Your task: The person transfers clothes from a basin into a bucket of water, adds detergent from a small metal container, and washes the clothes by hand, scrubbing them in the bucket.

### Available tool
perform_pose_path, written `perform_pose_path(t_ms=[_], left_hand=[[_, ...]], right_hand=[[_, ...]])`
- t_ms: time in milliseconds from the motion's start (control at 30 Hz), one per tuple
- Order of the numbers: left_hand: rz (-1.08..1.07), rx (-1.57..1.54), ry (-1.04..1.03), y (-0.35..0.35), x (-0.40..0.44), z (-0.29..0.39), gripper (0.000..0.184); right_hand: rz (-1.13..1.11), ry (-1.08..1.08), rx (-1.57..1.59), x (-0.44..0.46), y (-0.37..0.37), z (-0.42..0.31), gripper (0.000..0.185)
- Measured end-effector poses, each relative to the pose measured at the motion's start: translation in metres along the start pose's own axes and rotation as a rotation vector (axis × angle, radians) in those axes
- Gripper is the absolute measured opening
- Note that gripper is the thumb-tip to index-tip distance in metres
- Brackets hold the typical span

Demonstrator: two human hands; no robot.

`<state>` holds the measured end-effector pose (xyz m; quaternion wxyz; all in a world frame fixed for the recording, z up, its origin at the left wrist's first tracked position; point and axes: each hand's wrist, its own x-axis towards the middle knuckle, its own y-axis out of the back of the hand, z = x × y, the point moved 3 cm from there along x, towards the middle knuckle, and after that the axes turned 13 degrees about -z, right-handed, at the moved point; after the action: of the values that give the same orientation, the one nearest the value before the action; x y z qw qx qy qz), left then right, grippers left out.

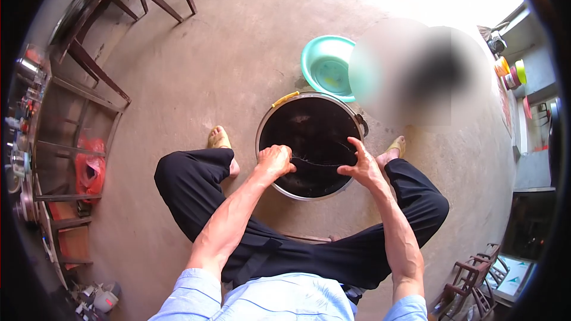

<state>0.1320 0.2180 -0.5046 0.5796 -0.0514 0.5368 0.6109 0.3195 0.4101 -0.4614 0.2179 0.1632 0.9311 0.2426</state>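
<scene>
A round metal-rimmed bucket (262,120) stands on the floor between my knees, and its inside is dark. My left hand (275,161) is closed over the near left part of its mouth, fingers curled down. From those fingers a thin strand (318,164) runs across the opening toward my right thumb. My right hand (363,165) is at the near right rim, its thumb and forefinger spread apart. Whether the strand touches the right hand I cannot tell. What fills the bucket is too dark to make out.
A green basin (309,62) stands just beyond the bucket, partly covered by a blurred patch. A wooden table (89,30) is at the far left, with a rack (71,142) holding a red plastic bag (90,169) below it. Wooden chairs (473,276) stand at the lower right.
</scene>
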Motion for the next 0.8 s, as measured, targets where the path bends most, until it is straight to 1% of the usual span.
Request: perform_pose_path(t_ms=[33,67,133,167,200,267,300,333,367,400,467,500,533,600,633,667,700,733,767,800], left_hand=[[0.071,0.028,0.015,0.003,-0.002,0.0,0.043],[0.099,0.065,0.037,0.006,-0.003,-0.002,0.046],[0.107,0.054,0.06,0.018,-0.01,0.002,0.05],[0.166,0.06,0.043,0.02,-0.013,0.004,0.053],[0.171,0.058,0.047,0.018,-0.012,0.002,0.053],[0.379,0.131,-0.003,0.014,-0.013,-0.001,0.056],[0.381,0.131,0.002,0.008,-0.007,-0.008,0.056],[0.413,0.092,-0.066,0.004,-0.001,-0.013,0.053],[0.444,0.054,-0.136,-0.001,0.003,-0.017,0.051],[0.446,0.053,-0.136,0.004,0.002,-0.015,0.051],[0.048,-0.288,-0.062,0.005,0.007,-0.014,0.04],[0.064,-0.308,-0.046,0.0,0.012,-0.016,0.034],[0.069,-0.305,-0.046,-0.006,0.017,-0.017,0.034],[0.143,-0.315,-0.078,-0.014,0.021,-0.023,0.037],[0.184,-0.334,-0.151,-0.021,0.026,-0.027,0.039],[0.191,-0.309,-0.157,-0.028,0.034,-0.03,0.039],[0.139,-0.23,-0.137,-0.024,0.029,-0.024,0.049],[0.257,-0.182,-0.14,-0.031,0.03,-0.025,0.061],[0.16,-0.197,-0.05,-0.019,0.014,-0.014,0.065],[0.181,-0.181,-0.008,-0.019,0.016,-0.013,0.051]], right_hand=[[-0.129,-0.008,-0.105,-0.001,0.004,-0.005,0.064],[-0.271,-0.146,-0.258,0.0,0.007,-0.006,0.056],[-0.312,-0.259,-0.469,0.001,0.01,-0.009,0.045],[-0.23,-0.172,-0.46,0.001,0.01,0.001,0.039],[-0.232,-0.166,-0.462,0.0,0.011,0.0,0.039],[-0.091,-0.108,-0.515,-0.002,0.016,-0.005,0.038],[-0.051,-0.039,-0.505,-0.004,0.016,-0.003,0.038],[-0.053,-0.036,-0.505,-0.004,0.014,0.001,0.038],[-0.013,0.026,-0.488,-0.004,0.013,0.003,0.035],[0.028,0.088,-0.471,-0.003,0.012,0.004,0.033],[0.026,0.08,-0.454,-0.001,0.003,0.01,0.034],[0.023,0.072,-0.433,0.0,-0.002,0.009,0.039],[0.027,0.076,-0.433,-0.005,-0.003,-0.005,0.039],[-0.123,-0.153,-0.155,-0.012,-0.005,-0.026,0.063],[-0.269,-0.242,-0.251,-0.008,-0.007,-0.018,0.082],[-0.152,-0.018,-0.414,0.001,-0.021,0.026,0.066],[-0.317,-0.138,-0.497,0.005,-0.02,0.023,0.044],[-0.247,-0.157,-0.51,0.0,-0.02,0.015,0.027],[-0.231,-0.225,-0.461,-0.002,-0.017,0.009,0.028],[-0.12,-0.119,-0.496,-0.006,-0.015,0.002,0.026]])
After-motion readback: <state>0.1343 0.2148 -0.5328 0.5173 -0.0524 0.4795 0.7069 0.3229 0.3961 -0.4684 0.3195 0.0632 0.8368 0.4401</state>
